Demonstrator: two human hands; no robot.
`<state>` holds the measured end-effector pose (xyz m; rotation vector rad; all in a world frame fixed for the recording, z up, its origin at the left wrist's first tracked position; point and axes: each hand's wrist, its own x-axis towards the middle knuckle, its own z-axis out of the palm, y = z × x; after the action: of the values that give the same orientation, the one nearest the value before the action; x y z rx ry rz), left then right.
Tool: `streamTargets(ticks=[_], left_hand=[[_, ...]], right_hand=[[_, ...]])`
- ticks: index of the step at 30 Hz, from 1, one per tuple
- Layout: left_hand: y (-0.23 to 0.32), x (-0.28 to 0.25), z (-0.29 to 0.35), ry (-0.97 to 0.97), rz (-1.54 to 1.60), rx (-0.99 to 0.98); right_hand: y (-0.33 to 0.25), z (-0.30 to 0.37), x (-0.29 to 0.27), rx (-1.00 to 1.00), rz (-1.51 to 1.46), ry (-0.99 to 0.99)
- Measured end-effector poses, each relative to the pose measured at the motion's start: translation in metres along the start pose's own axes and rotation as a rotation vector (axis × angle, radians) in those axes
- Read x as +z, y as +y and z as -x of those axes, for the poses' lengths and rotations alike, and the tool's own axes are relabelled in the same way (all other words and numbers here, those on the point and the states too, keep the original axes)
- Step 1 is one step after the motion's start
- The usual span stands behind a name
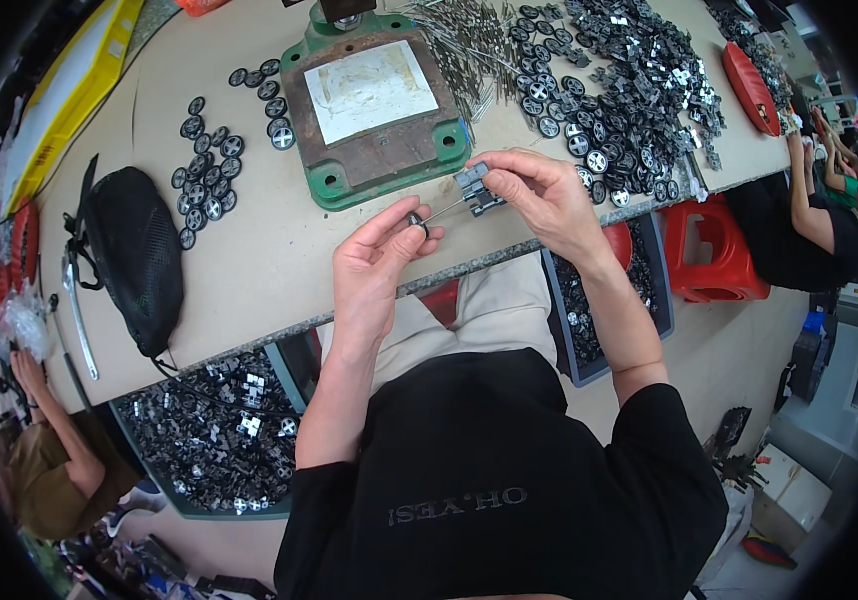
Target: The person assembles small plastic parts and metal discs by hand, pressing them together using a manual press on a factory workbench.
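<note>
Beige bench (269, 245); L fingers (406, 243): 1 wheel (416, 221); R fingers (511, 189): 1 blk pc (472, 181)

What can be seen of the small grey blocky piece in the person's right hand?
The small grey blocky piece looks plastic, with a darker, jagged lower part. It is slightly tilted over the beige tabletop, pinched by the bare right hand. A thin silvery metal rod reaches its lower left side. Finer detail is too small to tell.
</note>
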<state>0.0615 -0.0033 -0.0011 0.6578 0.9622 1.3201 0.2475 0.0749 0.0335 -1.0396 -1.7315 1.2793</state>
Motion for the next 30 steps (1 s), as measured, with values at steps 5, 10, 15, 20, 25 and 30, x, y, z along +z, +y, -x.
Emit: streamTargets(ticks=[5, 10, 15, 20, 25, 30], left_hand=[[-0.001, 0.001, 0.0, 0.017, 0.063, -0.01], [-0.001, 0.004, 0.003, -0.007, 0.034, -0.032], [-0.004, 0.006, 0.005, 0.02, 0.057, 0.03], [-0.008, 0.007, 0.004, -0.027, 0.324, -0.116], [-0.012, 0.016, 0.008, 0.079, -0.049, 0.188], [-0.016, 0.018, 0.007, 0.038, 0.191, -0.031]], right_hand=[[-0.003, 0.005, -0.001, -0.022, 0.047, -0.041], [0.0, 0.006, 0.003, -0.011, 0.018, 0.038], [-0.009, 0.009, 0.006, -0.041, 0.0, -0.029], [0.003, 0.014, 0.01, -0.147, -0.015, 0.031], [0.004, 0.018, 0.021, 0.029, -0.184, 0.098], [0.012, 0.021, 0.025, -0.205, 0.101, -0.027]])
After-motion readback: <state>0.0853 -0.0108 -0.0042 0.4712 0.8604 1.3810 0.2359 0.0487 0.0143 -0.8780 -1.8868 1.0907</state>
